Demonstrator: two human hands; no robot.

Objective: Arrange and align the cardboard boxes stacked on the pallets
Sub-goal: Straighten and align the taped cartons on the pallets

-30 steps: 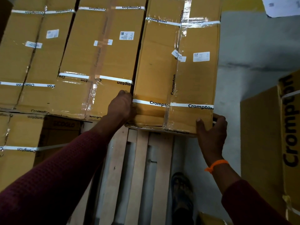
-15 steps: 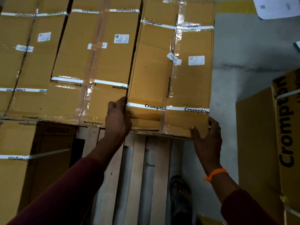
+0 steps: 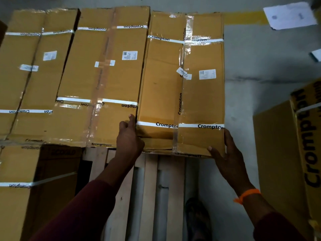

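Three long brown Crompton cardboard boxes lie side by side on top of the stack. The right box [image 3: 184,84] sits close against the middle box [image 3: 104,80], its near end sticking out a little further toward me. My left hand [image 3: 129,138] holds the right box's near-left corner, with its index finger in the seam between the two boxes. Gripping the near-right corner is my right hand [image 3: 227,153], thumb on top and fingers along the side. The left box [image 3: 29,75] lies beyond them at the far left.
Bare slats of a wooden pallet [image 3: 149,188] show below the boxes. A lower box [image 3: 17,171] stands at the near left. Another large Crompton box [image 3: 286,153] stands on the grey floor at the right. A paper sheet [image 3: 290,15] lies at the far right, and my shoe [image 3: 198,216] is by the pallet.
The right box has shifted away from me and straightened to lie more parallel with the middle box. Both hands stayed at its near corners; the left index finger now points up the seam.
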